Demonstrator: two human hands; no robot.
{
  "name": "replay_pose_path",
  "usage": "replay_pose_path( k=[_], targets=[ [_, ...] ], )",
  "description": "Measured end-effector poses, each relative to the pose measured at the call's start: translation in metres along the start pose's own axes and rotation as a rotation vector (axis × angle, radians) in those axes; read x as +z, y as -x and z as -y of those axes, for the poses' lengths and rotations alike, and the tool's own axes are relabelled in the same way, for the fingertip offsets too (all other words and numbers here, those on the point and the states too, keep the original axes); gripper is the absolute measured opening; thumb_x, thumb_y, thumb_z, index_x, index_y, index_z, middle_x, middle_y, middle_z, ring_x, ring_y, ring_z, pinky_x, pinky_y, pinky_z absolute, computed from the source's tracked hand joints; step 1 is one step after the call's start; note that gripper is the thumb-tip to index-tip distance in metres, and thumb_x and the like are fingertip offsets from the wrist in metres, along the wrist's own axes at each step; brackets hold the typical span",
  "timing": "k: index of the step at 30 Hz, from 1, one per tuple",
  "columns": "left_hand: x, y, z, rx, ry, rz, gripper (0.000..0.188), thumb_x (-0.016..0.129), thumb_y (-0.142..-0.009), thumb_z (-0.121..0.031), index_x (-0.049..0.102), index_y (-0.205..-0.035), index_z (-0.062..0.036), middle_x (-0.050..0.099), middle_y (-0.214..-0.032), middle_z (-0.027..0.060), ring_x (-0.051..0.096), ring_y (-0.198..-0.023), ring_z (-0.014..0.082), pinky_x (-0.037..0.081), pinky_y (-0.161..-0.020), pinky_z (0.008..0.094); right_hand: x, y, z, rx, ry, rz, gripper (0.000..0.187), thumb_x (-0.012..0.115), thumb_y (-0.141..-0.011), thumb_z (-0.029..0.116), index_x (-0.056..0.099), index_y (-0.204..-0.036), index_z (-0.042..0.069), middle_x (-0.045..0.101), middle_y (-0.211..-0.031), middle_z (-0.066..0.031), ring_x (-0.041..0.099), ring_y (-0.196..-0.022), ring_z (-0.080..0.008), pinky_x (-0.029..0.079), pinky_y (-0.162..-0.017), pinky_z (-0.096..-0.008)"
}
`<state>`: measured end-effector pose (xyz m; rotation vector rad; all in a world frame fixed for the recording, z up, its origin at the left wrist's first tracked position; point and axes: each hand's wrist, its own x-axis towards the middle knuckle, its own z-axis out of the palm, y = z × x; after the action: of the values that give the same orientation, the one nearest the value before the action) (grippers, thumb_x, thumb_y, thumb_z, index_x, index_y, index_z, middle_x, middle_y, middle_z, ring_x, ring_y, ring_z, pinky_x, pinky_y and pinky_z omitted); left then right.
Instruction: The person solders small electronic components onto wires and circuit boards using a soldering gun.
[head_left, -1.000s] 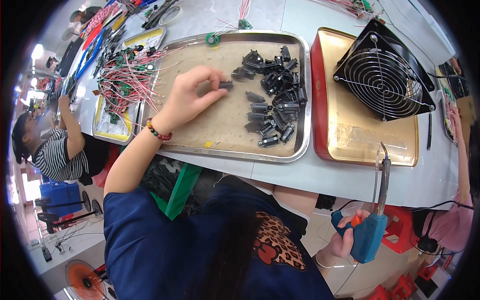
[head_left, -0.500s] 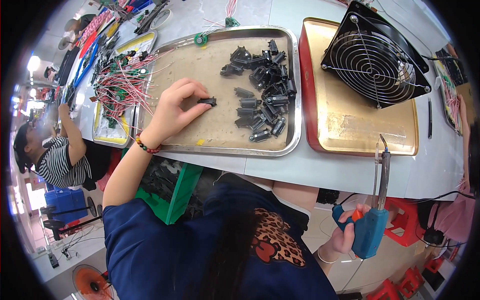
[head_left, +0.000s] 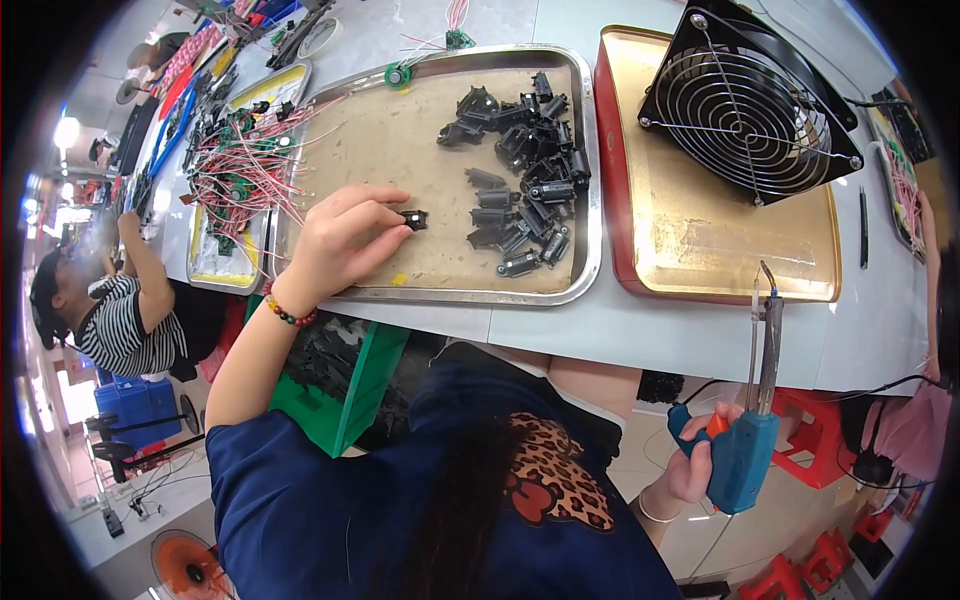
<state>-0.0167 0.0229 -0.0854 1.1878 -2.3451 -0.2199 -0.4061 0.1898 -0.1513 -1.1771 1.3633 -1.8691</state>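
Observation:
My left hand (head_left: 350, 238) is closed at the fingertips on a small black plastic part (head_left: 416, 220), low over the brown-lined metal tray (head_left: 470, 298). To its right in that tray lies a pile of similar black plastic parts (head_left: 540, 150). My right hand (head_left: 690, 458) is wrapped round the handle of a teal soldering gun (head_left: 745, 462) with an orange trigger. The gun points upward, its thin tip close to the front edge of a gold-coloured tin tray (head_left: 720, 262) with a red side.
A black fan with a wire guard (head_left: 745, 125) stands on the tin tray. On the left, another tray holds green circuit boards with red and white wires (head_left: 240, 165). Below the table edge is a green bin (head_left: 365, 390). A person in a striped shirt (head_left: 130, 325) sits at the far left.
My left hand has shifted slightly down and left with the black plastic part, which is now turned differently. My right hand and the soldering gun stay nearly in place.

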Motion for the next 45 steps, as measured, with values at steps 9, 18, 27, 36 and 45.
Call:
replay_pose_path(
  k=[9,18,27,36,45],
  targets=[
    [0.004,-0.030,-0.021,-0.177,0.117,-0.150,0.017,0.076,-0.074,-0.006,0.070,-0.090,-0.0024,0.069,-0.083,0.0088,0.066,-0.074,0.0182,0.051,-0.068,0.0274,0.008,-0.004,0.003,-0.004,-0.039,0.008,0.054,0.058,-0.074,0.013,0.047,-0.121,-0.010,0.057,-0.113,-0.0207,0.053,-0.060,-0.0173,0.042,-0.057,-0.0269],
    [0.060,-0.138,-0.109,0.404,0.317,-0.081,0.010,0.074,-0.071,-0.006,0.069,-0.079,-0.0048,0.064,-0.072,0.0056,0.060,-0.066,0.0218,0.048,-0.059,0.0306,0.003,-0.002,0.010,-0.022,-0.058,-0.005,0.052,0.059,-0.073,0.013,0.048,-0.119,-0.009,0.055,-0.111,-0.0200,0.054,-0.061,-0.0187,0.042,-0.057,-0.0278],
    [0.069,-0.136,-0.114,0.340,0.280,-0.034,0.009,0.073,-0.070,-0.006,0.067,-0.077,-0.0049,0.060,-0.071,0.0058,0.058,-0.067,0.0218,0.047,-0.059,0.0326,-0.007,-0.001,0.000,-0.042,-0.049,-0.032,0.052,0.058,-0.075,0.011,0.047,-0.121,-0.010,0.054,-0.114,-0.0206,0.055,-0.063,-0.0191,0.042,-0.057,-0.0272],
    [0.039,-0.111,-0.068,0.172,0.229,-0.147,0.015,0.067,-0.077,-0.006,0.067,-0.092,-0.0053,0.067,-0.095,0.0090,0.063,-0.091,0.0263,0.050,-0.080,0.0344,-0.012,-0.001,0.000,-0.079,-0.040,0.009,0.052,0.058,-0.075,0.012,0.046,-0.122,-0.009,0.055,-0.113,-0.0202,0.054,-0.062,-0.0176,0.042,-0.056,-0.0266],
    [0.021,-0.060,0.025,-0.216,0.116,0.049,0.028,0.071,-0.079,-0.005,0.062,-0.105,-0.0020,0.066,-0.098,0.0063,0.064,-0.083,0.0156,0.050,-0.075,0.0269,0.001,-0.006,0.003,-0.023,-0.017,-0.002,0.052,0.057,-0.075,0.013,0.048,-0.120,-0.008,0.057,-0.114,-0.0198,0.054,-0.061,-0.0168,0.043,-0.058,-0.0264]
  ],
)
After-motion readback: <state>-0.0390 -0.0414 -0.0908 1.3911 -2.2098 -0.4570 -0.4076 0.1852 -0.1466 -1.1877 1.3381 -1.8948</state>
